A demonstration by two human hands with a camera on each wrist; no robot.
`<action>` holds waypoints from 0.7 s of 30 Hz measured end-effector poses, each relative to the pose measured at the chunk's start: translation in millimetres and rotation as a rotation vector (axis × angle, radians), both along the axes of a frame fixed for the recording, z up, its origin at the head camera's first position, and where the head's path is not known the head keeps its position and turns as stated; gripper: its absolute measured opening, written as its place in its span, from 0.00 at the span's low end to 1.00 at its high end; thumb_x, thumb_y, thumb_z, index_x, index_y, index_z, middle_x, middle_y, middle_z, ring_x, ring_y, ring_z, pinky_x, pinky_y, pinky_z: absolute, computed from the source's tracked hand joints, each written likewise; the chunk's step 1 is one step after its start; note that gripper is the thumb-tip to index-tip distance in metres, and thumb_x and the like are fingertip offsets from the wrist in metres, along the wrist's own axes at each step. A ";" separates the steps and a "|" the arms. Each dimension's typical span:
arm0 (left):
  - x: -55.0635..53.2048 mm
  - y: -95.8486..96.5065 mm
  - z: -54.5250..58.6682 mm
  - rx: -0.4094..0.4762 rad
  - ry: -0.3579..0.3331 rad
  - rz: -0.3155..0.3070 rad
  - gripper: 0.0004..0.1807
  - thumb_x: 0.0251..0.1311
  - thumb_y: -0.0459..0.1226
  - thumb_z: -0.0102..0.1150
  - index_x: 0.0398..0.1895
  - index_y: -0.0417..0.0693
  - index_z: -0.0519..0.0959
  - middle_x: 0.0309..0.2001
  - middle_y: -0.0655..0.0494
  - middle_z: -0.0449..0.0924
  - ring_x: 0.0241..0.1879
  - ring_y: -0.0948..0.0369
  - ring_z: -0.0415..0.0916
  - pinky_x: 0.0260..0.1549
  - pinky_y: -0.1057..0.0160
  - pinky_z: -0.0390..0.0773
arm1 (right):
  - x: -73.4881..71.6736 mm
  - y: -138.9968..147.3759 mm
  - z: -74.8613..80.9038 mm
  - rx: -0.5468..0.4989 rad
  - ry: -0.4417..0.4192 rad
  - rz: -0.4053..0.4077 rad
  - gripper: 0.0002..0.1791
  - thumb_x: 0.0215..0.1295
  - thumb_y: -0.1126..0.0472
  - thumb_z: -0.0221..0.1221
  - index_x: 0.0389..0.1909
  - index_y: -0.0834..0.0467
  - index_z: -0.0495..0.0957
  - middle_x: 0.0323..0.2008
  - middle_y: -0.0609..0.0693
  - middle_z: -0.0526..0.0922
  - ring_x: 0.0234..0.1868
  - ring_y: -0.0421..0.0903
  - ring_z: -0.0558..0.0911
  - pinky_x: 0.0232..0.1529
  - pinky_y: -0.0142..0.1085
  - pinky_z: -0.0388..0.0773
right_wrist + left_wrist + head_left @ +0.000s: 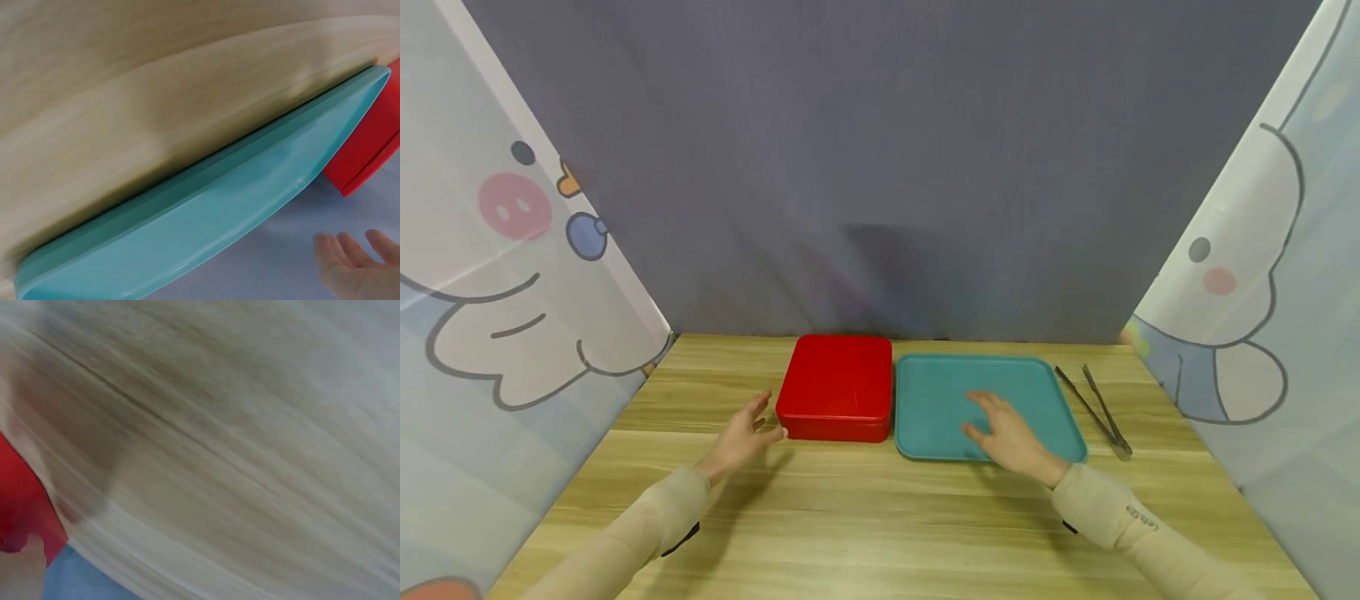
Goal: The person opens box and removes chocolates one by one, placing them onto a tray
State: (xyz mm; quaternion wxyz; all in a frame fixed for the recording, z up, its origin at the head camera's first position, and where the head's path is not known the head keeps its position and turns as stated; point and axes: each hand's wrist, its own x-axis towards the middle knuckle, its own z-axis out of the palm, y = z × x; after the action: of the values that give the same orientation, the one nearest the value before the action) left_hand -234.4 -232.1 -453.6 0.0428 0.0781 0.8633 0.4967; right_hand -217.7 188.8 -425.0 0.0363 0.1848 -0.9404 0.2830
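Note:
A red lidded box (837, 379) sits on the wooden table, its lid on. My left hand (741, 437) is by the box's front left corner, fingers spread and holding nothing; whether the thumb touches the box I cannot tell. Just right of the box lies a shallow teal tray (936, 408) with nothing on it. Over the tray's right part hovers my right hand (1011, 437), fingers loosely extended and nothing in them. In the right wrist view, the right hand (362, 265) appears at the lower right, apart from the tray (206, 219).
Metal tongs (1101, 417) lie spread on the table, right of the tray. Behind the table (850, 525) hangs a dark grey curtain (880, 167). Cartoon-printed cloths (512, 333) rise along both sides.

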 end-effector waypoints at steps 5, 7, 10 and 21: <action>-8.2 3.0 -8.0 0.048 -0.063 -0.054 0.49 0.54 0.36 0.63 0.70 0.31 0.40 0.70 0.34 0.42 0.67 0.39 0.49 0.60 0.47 0.62 | 1.8 -3.4 -2.0 -0.009 0.000 0.013 0.30 0.63 0.57 0.56 0.63 0.65 0.63 0.62 0.64 0.65 0.61 0.63 0.65 0.57 0.59 0.64; -10.2 3.6 -10.1 0.074 -0.072 -0.050 0.49 0.54 0.34 0.62 0.70 0.32 0.40 0.70 0.34 0.42 0.66 0.39 0.51 0.60 0.48 0.63 | 1.8 -4.9 -3.2 -0.010 -0.005 0.025 0.30 0.63 0.57 0.56 0.63 0.65 0.63 0.62 0.64 0.65 0.61 0.63 0.65 0.57 0.58 0.64; -13.3 4.0 -12.0 0.088 -0.079 -0.035 0.48 0.55 0.33 0.61 0.70 0.32 0.40 0.70 0.35 0.43 0.67 0.40 0.50 0.61 0.48 0.62 | 1.9 -7.1 -5.0 -0.009 -0.009 0.038 0.30 0.63 0.57 0.56 0.63 0.64 0.63 0.61 0.64 0.65 0.61 0.63 0.65 0.57 0.58 0.64; -21.5 12.9 -19.6 0.106 -0.074 -0.007 0.43 0.53 0.30 0.62 0.68 0.29 0.49 0.62 0.33 0.63 0.60 0.43 0.65 0.53 0.54 0.73 | 3.7 -16.4 -4.4 -0.078 -0.155 0.018 0.29 0.64 0.56 0.55 0.64 0.61 0.63 0.61 0.60 0.67 0.59 0.59 0.69 0.54 0.55 0.69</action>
State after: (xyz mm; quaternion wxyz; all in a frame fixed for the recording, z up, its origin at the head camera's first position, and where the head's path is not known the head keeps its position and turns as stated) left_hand -255.9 -219.2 -473.2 0.0722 0.0649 0.8333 0.5442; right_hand -213.9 172.4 -429.4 -0.0322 0.1693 -0.9269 0.3334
